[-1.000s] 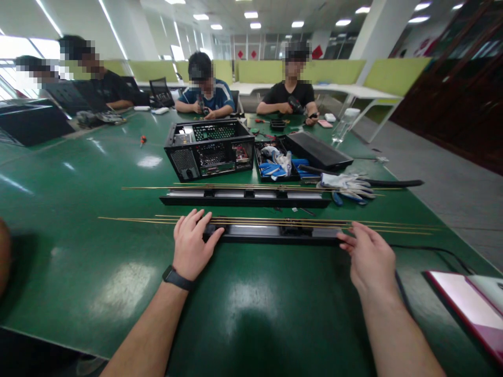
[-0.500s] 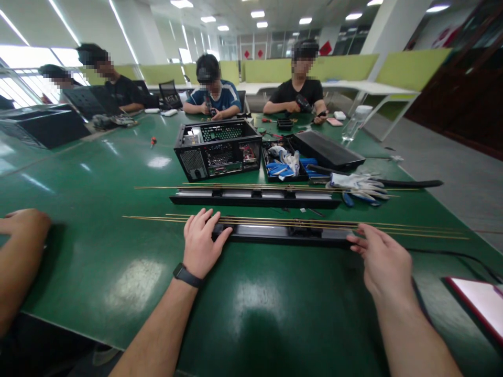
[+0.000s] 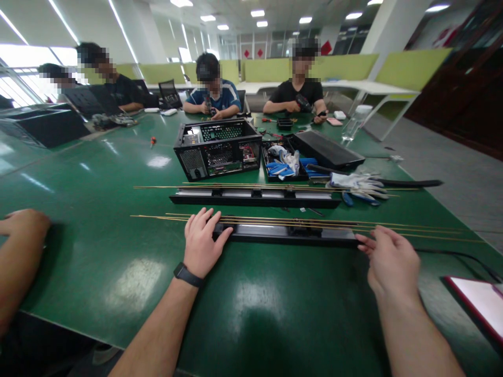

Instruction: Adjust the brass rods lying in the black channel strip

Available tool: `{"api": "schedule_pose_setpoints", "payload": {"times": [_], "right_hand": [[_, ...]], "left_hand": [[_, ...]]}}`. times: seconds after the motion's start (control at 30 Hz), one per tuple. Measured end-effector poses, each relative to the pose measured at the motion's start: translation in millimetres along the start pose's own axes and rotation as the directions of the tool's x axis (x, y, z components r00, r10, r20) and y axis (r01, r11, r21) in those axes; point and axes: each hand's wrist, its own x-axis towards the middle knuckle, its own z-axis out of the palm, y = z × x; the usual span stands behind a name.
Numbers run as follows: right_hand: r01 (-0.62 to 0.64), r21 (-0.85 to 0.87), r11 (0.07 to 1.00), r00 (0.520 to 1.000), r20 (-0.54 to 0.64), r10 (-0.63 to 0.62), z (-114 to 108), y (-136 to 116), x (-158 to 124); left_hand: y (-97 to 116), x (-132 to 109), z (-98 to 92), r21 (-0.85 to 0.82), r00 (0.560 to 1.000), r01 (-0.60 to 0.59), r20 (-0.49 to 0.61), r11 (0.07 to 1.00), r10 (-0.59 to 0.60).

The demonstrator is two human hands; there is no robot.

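In front of me lies a long black rail [image 3: 267, 239] with a grey strip inside and dark blocks along it. Thin brass-coloured rods [image 3: 267, 220] run lengthwise over it and stick out past both ends. My left hand [image 3: 200, 243], wearing a dark wristband, holds the rail's left end between thumb and fingers, with its fingers across the rods. At the right end my right hand [image 3: 393, 262] pinches one rod between thumb and index finger. Its other fingers are curled near the rail's tip.
Behind lies a second black rail [image 3: 255, 200] with similar rods. Farther back stand an opened computer case [image 3: 218, 152], a tray of gloves [image 3: 283, 162] and a black panel [image 3: 328, 149]. A clipboard [image 3: 477, 301] is at right. A co-worker's arm [image 3: 23, 251] rests at left; others sit opposite.
My right hand has moved a little to the right, and the rod it pinches has slid right with it. My left hand stays in place on the rail.
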Motion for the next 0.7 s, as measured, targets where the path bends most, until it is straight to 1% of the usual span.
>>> {"api": "schedule_pose_setpoints", "payload": {"times": [0.03, 0.13, 0.17, 0.2, 0.33, 0.37, 0.5, 0.63, 0.7], "right_hand": [[-0.006, -0.006, 1.000, 1.000, 0.017, 0.006, 0.1, -0.2, -0.5], [-0.016, -0.044, 0.999, 0.993, 0.120, 0.021, 1.0, 0.5, -3.5], [-0.015, -0.045, 0.999, 0.991, 0.135, 0.021, 1.3, 0.7, -4.3], [-0.012, -0.038, 0.999, 0.991, 0.133, 0.017, 1.5, 0.8, -4.8], [-0.003, 0.004, 1.000, 0.998, 0.059, 0.003, 1.5, -1.1, -4.8], [-0.009, 0.001, 1.000, 0.998, 0.061, 0.009, 1.5, -1.9, -4.9], [-0.026, -0.030, 0.999, 0.991, 0.131, 0.030, 1.3, -3.3, -5.6], [0.001, 0.012, 1.000, 0.998, 0.069, -0.002, -0.3, -1.2, -2.2], [-0.012, 0.003, 1.000, 0.997, 0.071, 0.012, -1.2, -0.1, 0.0]], "left_hand": [[0.4, 0.0, -0.2, -0.002, 1.000, 0.000, -0.001, 1.000, 0.000], [1.3, -0.3, 0.0, -0.004, 1.000, 0.004, -0.002, 1.000, -0.004], [1.3, -0.4, 0.3, -0.005, 1.000, 0.005, -0.002, 1.000, -0.005], [1.3, -0.5, 0.6, -0.007, 1.000, 0.005, 0.000, 1.000, -0.005], [1.1, -0.9, 1.3, -0.011, 1.000, 0.001, 0.006, 1.000, -0.001], [1.2, -1.0, 1.2, -0.011, 1.000, -0.001, 0.008, 1.000, 0.001], [1.8, -1.1, 0.6, -0.008, 1.000, -0.010, 0.004, 1.000, 0.010], [1.4, -1.0, 0.6, -0.002, 1.000, -0.021, 0.003, 1.000, 0.021], [1.5, -0.8, 0.4, 0.001, 1.000, -0.025, 0.002, 1.000, 0.025]]}}
